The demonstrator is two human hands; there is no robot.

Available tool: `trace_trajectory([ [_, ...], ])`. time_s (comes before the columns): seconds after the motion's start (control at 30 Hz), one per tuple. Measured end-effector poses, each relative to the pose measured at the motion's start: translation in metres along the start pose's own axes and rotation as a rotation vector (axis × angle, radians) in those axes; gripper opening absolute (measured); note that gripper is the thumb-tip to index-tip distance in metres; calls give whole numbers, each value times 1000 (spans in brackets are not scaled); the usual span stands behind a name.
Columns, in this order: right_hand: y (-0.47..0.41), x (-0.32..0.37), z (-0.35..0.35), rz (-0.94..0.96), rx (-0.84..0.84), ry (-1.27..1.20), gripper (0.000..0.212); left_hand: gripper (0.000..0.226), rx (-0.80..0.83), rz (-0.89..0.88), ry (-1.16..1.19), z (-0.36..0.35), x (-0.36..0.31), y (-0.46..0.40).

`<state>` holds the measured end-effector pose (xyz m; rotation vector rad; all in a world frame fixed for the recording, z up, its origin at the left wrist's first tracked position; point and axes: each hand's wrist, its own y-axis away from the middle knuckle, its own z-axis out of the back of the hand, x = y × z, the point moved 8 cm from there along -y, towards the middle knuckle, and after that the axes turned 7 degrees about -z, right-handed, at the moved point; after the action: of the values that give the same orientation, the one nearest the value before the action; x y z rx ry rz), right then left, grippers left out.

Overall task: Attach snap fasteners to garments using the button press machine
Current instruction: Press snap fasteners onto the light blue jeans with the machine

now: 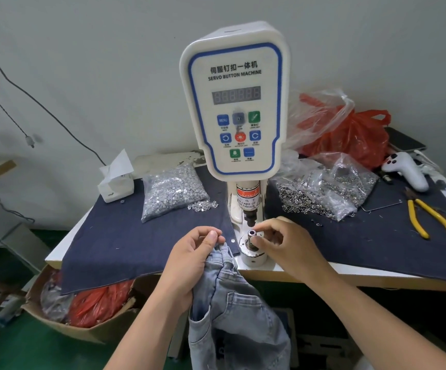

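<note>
The white servo button machine [233,102] stands at the middle of the table, its lower die [251,234] below the punch. My left hand [193,260] grips the top edge of a light blue denim garment [232,311], which hangs down off the table's front edge just left of the die. My right hand [283,243] sits right beside the lower die, its thumb and fingertips curled at the die's top; whether a snap part is between them is too small to tell.
A bag of silver snap caps [172,190] lies left of the machine, bags of snap rings [326,193] on the right. Yellow-handled pliers [427,217], a white controller [408,169], red plastic bags [350,132] and a tissue box [116,182] lie on the dark cloth [125,241].
</note>
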<state>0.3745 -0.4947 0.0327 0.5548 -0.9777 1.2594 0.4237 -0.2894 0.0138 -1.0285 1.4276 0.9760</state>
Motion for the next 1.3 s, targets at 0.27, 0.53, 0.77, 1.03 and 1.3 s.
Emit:
trace_trajectory([
  [0.27,4,2,-1,59,-60,107,6,21,-1,4,-22,0,0,2],
  [0.53,39,7,-9,31,-25,19,25,15,88,35,203,-12,-10,11],
  [0.77,56,13,-45,-82,650,-109,49,9,378,-15,436,-35,-46,25],
  [1.03,57,19,-45,-140,746,-360,65,19,408,-108,282,-35,-53,20],
  [1.3,31,20,-15,-66,543,-257,36,53,509,-91,-450,-23,-43,13],
])
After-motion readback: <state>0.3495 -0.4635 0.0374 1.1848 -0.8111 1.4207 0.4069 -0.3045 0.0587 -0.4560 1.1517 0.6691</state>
